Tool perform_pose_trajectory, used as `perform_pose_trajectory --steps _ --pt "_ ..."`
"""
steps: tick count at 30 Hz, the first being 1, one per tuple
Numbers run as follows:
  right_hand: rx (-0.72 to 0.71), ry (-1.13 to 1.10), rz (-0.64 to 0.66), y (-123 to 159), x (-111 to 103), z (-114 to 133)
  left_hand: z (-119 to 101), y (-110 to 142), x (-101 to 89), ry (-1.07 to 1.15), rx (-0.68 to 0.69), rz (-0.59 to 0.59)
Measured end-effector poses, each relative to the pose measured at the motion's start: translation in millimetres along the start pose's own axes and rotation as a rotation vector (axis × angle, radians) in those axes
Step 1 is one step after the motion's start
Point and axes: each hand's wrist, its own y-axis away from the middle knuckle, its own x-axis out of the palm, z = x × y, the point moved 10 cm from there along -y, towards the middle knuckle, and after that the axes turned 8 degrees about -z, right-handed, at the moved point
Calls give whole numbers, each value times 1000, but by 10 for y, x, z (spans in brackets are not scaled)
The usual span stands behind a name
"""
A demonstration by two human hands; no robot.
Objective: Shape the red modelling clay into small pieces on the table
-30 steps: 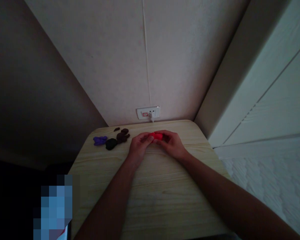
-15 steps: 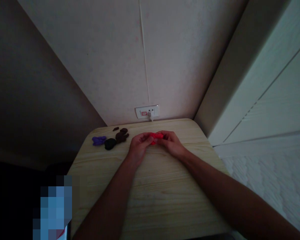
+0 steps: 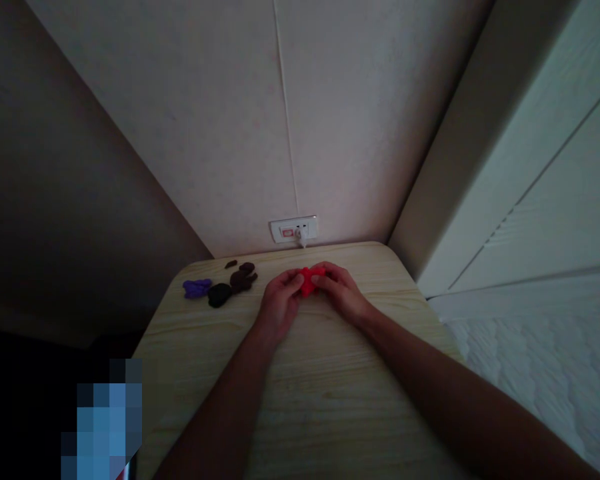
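A bright red lump of modelling clay (image 3: pixel 308 283), uneven in outline, is pinched between my two hands over the far half of the table. My left hand (image 3: pixel 280 297) grips its left side, thumb on top and fingers behind. On the other side, my right hand (image 3: pixel 343 290) holds it with the thumb pressed on its face. Left of my hands lie a black lump (image 3: pixel 220 295), a dark brown lump (image 3: pixel 241 280) with smaller brown bits, and a purple lump (image 3: pixel 197 288).
The light wooden table (image 3: pixel 330 387) has rounded far corners and meets the wall. A white socket plate (image 3: pixel 293 230) with a plug in it sits just above the far edge. To the right stand a pale cabinet (image 3: pixel 540 173) and a white quilted surface (image 3: pixel 530 340). A pixelated patch covers the lower left.
The red clay has been turned between my fingers and shows a broader face. My thumbs have moved slightly apart on it. The view has tilted a little.
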Motion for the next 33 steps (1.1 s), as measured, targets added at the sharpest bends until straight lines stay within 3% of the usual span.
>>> perform_pose_trajectory --steps 4,11,22,26,30,33 --pt "-142 141 -106 -7 -109 126 -66 -9 -17 -68 107 -18" --pt "-104 135 -151 -38 -179 73 -101 -15 -117 -255 257 -75" --pt "-112 196 -90 -46 -123 55 -105 -40 -108 -210 162 -1" --pt "-116 233 -15 -33 -45 48 -116 -12 -61 -153 121 18" --pt "-132 200 -51 9 -45 99 -161 -8 -66 -92 166 -44" --pt "-262 278 -73 71 -29 234 -184 -16 -117 -76 215 -115"
